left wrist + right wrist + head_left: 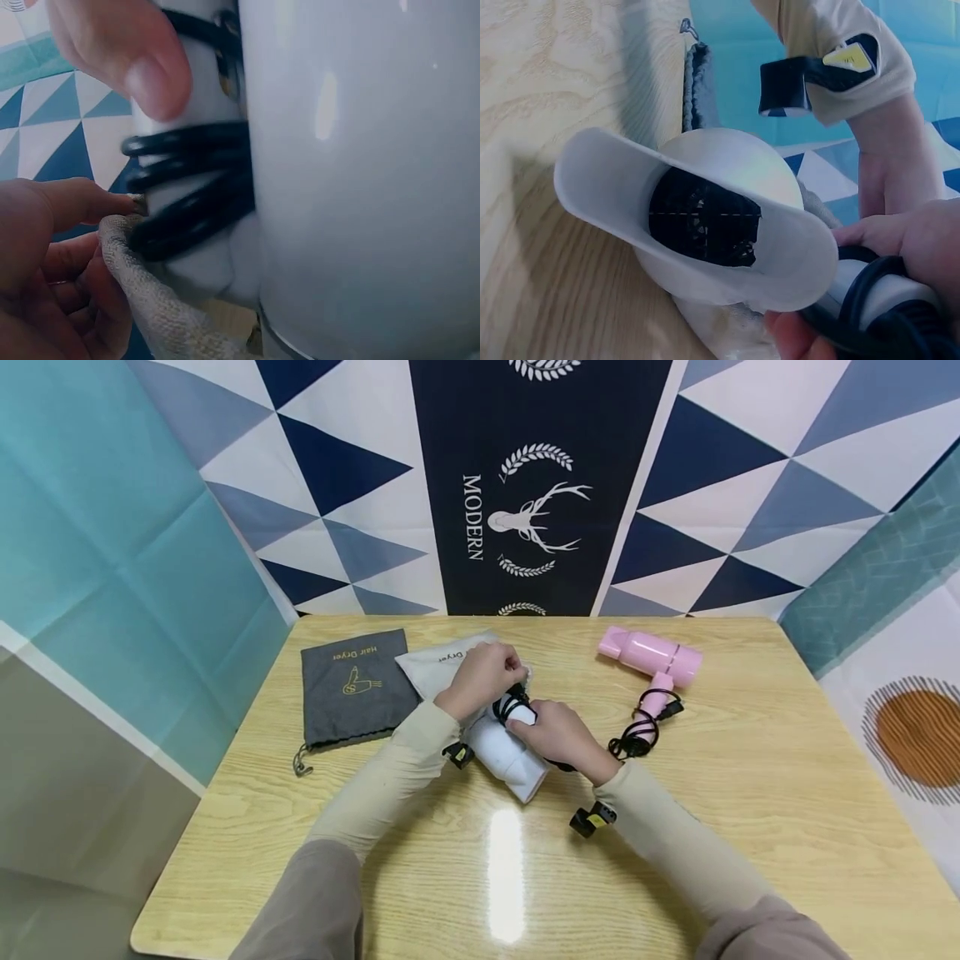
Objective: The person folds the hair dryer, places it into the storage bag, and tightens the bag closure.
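A white hair dryer point(498, 752) is tilted over the table, its black cord point(187, 165) wound round the handle. My right hand point(558, 731) grips the handle; its thumb lies on the white plastic in the left wrist view. Between thumb and finger, my left hand point(483, 675) pinches the rim of a light cloth bag point(435, 664) marked "Hair Dryer". The bag's rim point(154, 300) is beside the handle and cord, and part of the bag is hidden behind the dryer. In the right wrist view the flat nozzle point(600, 176) faces the camera.
A dark grey drawstring bag point(352, 693) lies flat at the back left of the wooden table point(712, 827). At the back right lies a pink hair dryer point(652, 656) with a black cord round its handle. A patterned cloth wall point(360, 468) stands behind the table.
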### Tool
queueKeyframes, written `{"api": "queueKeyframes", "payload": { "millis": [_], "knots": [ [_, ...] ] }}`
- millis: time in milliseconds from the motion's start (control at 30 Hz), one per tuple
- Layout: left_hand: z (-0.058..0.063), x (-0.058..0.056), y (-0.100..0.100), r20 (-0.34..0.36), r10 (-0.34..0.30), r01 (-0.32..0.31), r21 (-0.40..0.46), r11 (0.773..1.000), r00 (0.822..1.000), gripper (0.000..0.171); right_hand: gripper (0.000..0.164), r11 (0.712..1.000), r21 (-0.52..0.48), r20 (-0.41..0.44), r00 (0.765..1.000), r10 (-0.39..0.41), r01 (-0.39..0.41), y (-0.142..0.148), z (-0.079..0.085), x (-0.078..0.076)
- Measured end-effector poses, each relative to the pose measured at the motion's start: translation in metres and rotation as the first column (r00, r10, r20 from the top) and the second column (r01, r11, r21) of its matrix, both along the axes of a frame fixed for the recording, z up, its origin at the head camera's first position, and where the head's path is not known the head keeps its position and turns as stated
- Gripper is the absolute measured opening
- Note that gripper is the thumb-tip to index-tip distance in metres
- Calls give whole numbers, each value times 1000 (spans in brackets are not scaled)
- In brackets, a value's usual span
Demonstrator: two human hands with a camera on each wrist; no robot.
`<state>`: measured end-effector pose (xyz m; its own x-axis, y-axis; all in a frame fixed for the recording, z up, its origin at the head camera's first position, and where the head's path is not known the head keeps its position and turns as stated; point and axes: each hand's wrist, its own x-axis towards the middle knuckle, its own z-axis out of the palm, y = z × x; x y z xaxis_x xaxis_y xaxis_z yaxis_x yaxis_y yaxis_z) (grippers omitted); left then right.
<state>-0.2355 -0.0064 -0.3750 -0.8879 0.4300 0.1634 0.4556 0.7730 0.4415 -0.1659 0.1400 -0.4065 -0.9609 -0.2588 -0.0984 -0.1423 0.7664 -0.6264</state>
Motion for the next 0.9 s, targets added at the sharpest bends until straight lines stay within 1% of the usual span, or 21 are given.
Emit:
{"api": "queueKeyframes", "payload": {
  "millis": [100,200,300,400,500,600,700,767,833,900],
  "knots": [
    [-3,5,-2,-29,-17,16,-29,999,999,19,36,1000,-9,14,1000,-25,26,2,-5,-1],
    [-7,9,-6,-79,-28,22,-73,997,997,18,37,997,-42,39,997,-62,63,6,-10,-3],
    [-12,13,-11,-120,-15,1,-114,993,993,15,36,986,-118,94,990,-104,115,10,-14,-4],
    [-16,17,-16,-134,13,-31,-139,990,991,13,37,968,-180,159,976,-146,174,13,-17,-4],
    [-18,19,-19,-118,26,-42,-136,990,993,12,47,952,-214,213,962,-173,219,14,-20,-5],
    [-18,21,-21,-72,15,-21,-86,996,997,13,62,934,-250,260,947,-189,255,15,-23,-6],
    [-18,24,-20,-14,2,-2,-9,1000,1000,12,54,914,-283,293,933,-207,292,13,-24,-6],
    [-18,27,-18,16,-3,3,23,1000,1000,12,42,902,-295,297,928,-226,314,12,-24,-5],
    [-20,29,-17,35,-2,1,33,999,999,11,36,896,-295,285,926,-248,331,11,-25,-5],
    [-23,31,-17,38,4,-5,24,1000,999,11,35,891,-294,272,924,-269,345,11,-27,-5]
  ]
}}
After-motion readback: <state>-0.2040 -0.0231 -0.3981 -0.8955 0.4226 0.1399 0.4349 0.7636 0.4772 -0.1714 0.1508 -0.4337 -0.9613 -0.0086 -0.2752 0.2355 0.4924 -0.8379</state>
